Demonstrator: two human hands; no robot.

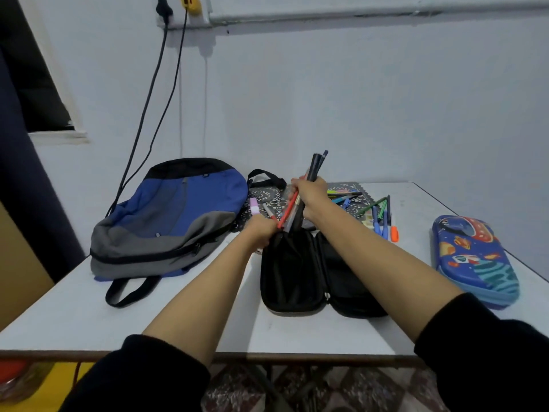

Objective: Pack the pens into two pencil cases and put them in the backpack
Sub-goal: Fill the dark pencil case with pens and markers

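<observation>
While its fingers clamp, right hand (310, 196): wrapped round pen bundle (315, 165), tilted, lower tips at the case's far end.
Left hand (261, 231): fingers curled on black pencil case (292, 275) far rim; case open.
Loose pens (381, 215): behind the case.
Blue pencil case (475, 260): shut, right.
Backpack (172, 215): left.

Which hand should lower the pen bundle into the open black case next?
Right. The right hand grips the pen bundle above the open black pencil case; the left hand is at its far rim, probably steadying it.
</observation>
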